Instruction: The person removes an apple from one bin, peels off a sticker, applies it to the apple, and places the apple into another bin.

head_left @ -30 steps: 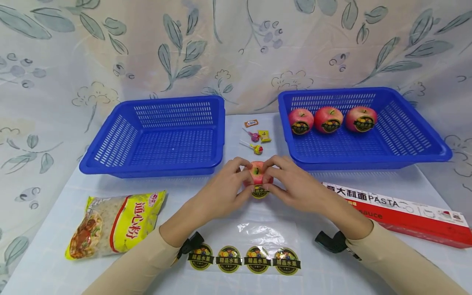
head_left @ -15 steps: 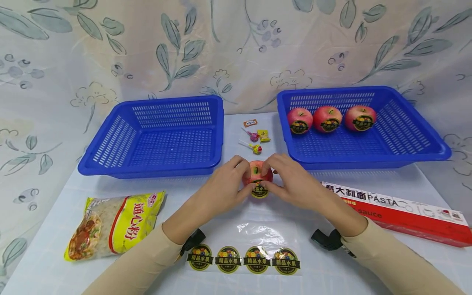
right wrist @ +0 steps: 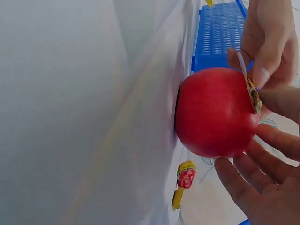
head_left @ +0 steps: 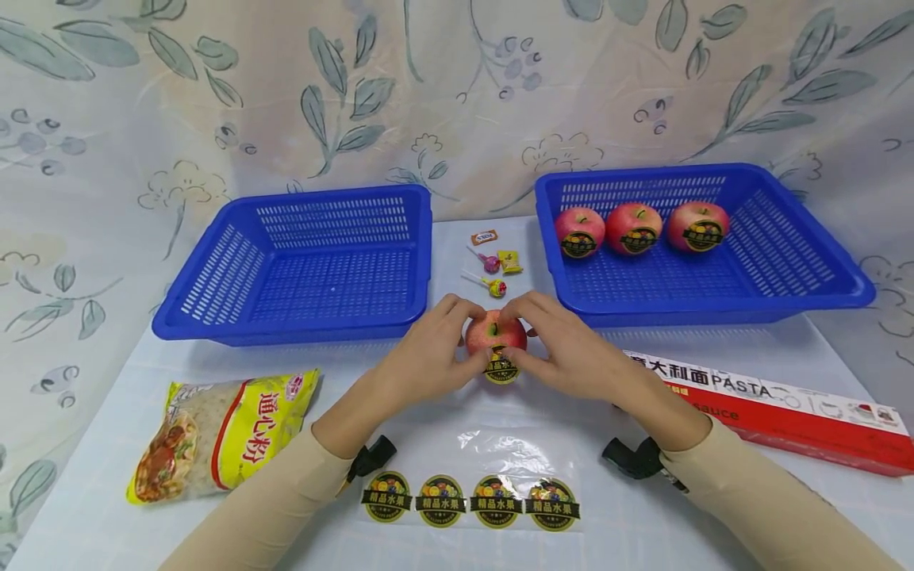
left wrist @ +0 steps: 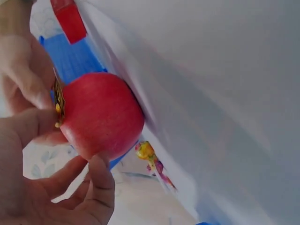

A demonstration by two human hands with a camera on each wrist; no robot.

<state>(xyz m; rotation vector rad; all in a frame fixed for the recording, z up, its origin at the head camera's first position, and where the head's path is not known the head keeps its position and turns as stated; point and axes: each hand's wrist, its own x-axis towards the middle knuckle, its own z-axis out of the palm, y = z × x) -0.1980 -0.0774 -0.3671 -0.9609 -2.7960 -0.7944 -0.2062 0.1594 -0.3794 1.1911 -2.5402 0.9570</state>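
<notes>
A red apple (head_left: pixel 493 339) rests on the table between both hands, its stem up. On its near side is a round black-and-gold sticker (head_left: pixel 502 369); in the right wrist view an edge of this sticker (right wrist: pixel 253 96) stands off the skin. The left hand (head_left: pixel 432 349) holds the apple from the left, curled fingers at its top and side, thumb on the sticker. From the right, the right hand (head_left: pixel 571 353) holds it likewise, thumb at the sticker's other edge. Below them lies a clear sheet (head_left: pixel 493 444) with a row of several matching stickers.
Behind stand two blue baskets: the left basket (head_left: pixel 300 325) and the right basket (head_left: pixel 700 305), which holds three stickered apples (head_left: pixel 634 226). Lollipops (head_left: pixel 496 287) and small wrapped candies (head_left: pixel 510 262) lie between them. A pasta bag (head_left: pixel 228 436) is left, a pasta box (head_left: pixel 771 412) right.
Both thumbs have shifted up along the sticker, and more of it shows now. The fingers have spread slightly apart over the apple's top, which stays in about the same place.
</notes>
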